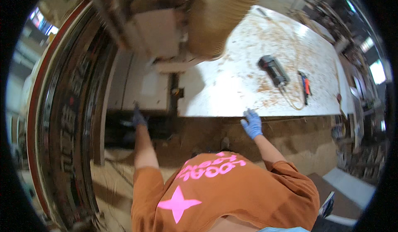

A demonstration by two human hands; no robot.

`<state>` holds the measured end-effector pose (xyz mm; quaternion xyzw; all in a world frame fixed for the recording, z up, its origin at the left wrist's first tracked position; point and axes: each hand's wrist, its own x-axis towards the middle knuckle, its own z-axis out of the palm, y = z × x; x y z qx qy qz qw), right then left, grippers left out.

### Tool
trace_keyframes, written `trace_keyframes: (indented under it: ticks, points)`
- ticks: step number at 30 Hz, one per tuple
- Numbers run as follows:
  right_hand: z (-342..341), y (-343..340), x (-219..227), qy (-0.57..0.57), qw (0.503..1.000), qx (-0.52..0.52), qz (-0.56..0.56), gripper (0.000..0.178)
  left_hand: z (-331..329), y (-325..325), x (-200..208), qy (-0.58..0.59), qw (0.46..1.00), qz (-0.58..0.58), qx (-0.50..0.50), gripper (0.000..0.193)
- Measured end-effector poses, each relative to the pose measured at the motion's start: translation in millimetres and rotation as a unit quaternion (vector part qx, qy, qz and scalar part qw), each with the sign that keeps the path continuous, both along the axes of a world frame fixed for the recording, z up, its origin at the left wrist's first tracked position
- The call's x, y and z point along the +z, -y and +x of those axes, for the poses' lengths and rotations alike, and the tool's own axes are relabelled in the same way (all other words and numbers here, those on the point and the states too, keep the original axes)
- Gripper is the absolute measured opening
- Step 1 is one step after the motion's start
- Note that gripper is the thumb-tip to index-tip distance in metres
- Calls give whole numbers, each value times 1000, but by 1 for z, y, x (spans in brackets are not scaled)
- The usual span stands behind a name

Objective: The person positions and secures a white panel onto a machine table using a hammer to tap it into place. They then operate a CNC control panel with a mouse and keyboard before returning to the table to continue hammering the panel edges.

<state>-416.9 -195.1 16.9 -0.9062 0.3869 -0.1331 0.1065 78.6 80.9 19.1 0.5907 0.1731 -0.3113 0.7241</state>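
Note:
My right hand [252, 125], in a blue glove, is at the near edge of a large white tabletop [211, 93]. Its fingers stretch forward onto that edge and hold nothing I can see. On the left, my left hand [139, 118], also gloved, reaches to the near edge of a pale panel [147, 91]. It is blurred and in shade, so its grip does not show. A dark boxy tool [273, 70] lies on the tabletop, a thin hose trailing from it. Beside it rests a slim hand tool with red and dark parts [305, 86].
A thick ribbed tan hose [219, 20] hangs over the table, next to a blurred machine head [155, 32]. Sawdust is scattered across the white surface. Along the left runs a long machine rail [76, 103]. A dark slot with a small bracket [178, 92] divides panel and tabletop.

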Motion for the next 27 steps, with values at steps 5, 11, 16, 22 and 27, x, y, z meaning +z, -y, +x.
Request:
trace_keyframes:
  ticks: [5,11,16,22,27]
  points:
    - [-7,-1,3,22,999,0,-40,48,-11,23,24,-25,992,112,49,99]
    - [-5,-5,11,33,999,2,-26,45,2,15,7,-20,993,103,55,95]
    - [-5,-6,17,32,999,-4,0,44,0,16,6,-17,994,78,71,82]
    - [-9,-8,19,6,999,-20,24,45,-20,24,26,10,997,54,57,76]
    - [-7,-6,16,19,1000,-16,10,48,-30,19,32,52,997,32,50,77]
